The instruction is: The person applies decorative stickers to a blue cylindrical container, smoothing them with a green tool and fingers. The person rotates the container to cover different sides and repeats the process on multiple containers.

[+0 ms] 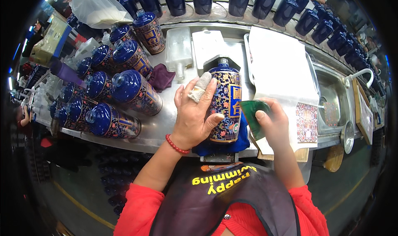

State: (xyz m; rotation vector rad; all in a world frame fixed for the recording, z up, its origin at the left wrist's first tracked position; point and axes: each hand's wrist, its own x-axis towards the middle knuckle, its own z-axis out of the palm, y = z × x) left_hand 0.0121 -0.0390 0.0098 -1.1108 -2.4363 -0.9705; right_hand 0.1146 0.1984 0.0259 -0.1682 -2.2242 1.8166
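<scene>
Hiding some of a bottle (pixel 226 105), the left hand (pixel 191 115) rests splayed; the right (pixel 272 122) clasps a scraper (pixel 250 116).

The metal bench (pixel 151 129) carries patterned bottles (pixel 139 94) — and purple cloth (pixel 162 77).

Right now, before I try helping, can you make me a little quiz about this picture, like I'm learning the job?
1. What is the right hand holding?
2. True or false: the left hand is touching the bottle in front of the person.
3. Which of these lies to the left of that bottle?
A) the sink
B) the purple cloth
C) the big white paper

Key:
1. A flat green tool.
2. True; its thumb is on the bottle's side.
3. B
</scene>
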